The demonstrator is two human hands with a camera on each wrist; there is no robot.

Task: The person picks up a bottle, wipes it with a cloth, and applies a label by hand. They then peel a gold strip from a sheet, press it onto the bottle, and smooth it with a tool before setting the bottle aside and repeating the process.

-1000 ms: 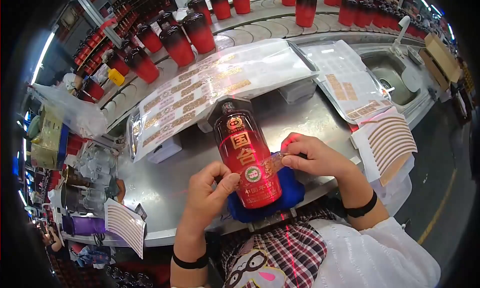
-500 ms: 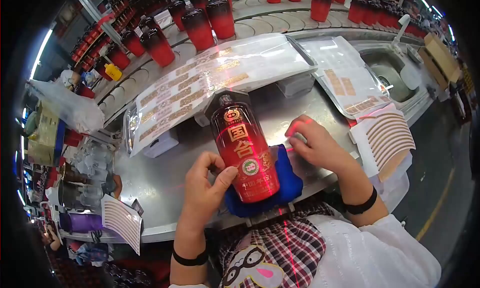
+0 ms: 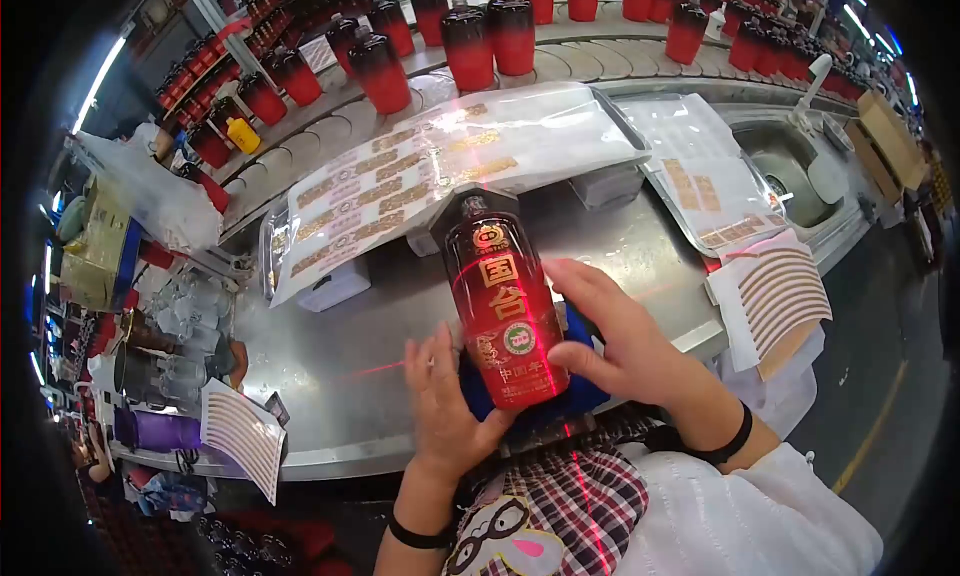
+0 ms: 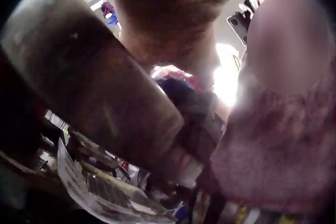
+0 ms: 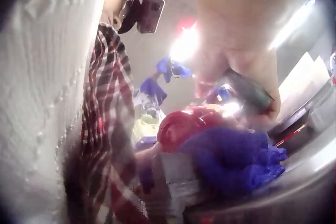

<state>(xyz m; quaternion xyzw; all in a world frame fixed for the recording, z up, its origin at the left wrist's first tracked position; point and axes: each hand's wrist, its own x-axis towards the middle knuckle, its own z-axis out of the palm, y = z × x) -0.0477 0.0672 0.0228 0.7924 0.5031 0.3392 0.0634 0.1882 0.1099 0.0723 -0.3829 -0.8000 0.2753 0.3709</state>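
Large gold characters 国台 down the front of the red bottle (image 3: 505,311), round gold emblem above them, green-and-white round seal below, smaller gold line beginning 中国 near its base, print on the gold label sheets (image 3: 390,191) too small to read

Left of bottle (image 3: 505,311): bare steel counter (image 3: 320,366), open passage.
Beyond bottle: raised label sheet (image 3: 420,176) blocks.
Right of bottle: strip-label stack (image 3: 775,296) near, narrow gap.

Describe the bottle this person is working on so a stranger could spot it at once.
At the near edge of the curved steel workbench lies a blue cloth. On it, between the left hand and right hand, rests the red bottle. Unlike the bottles standing on the conveyor behind, it lies flat.
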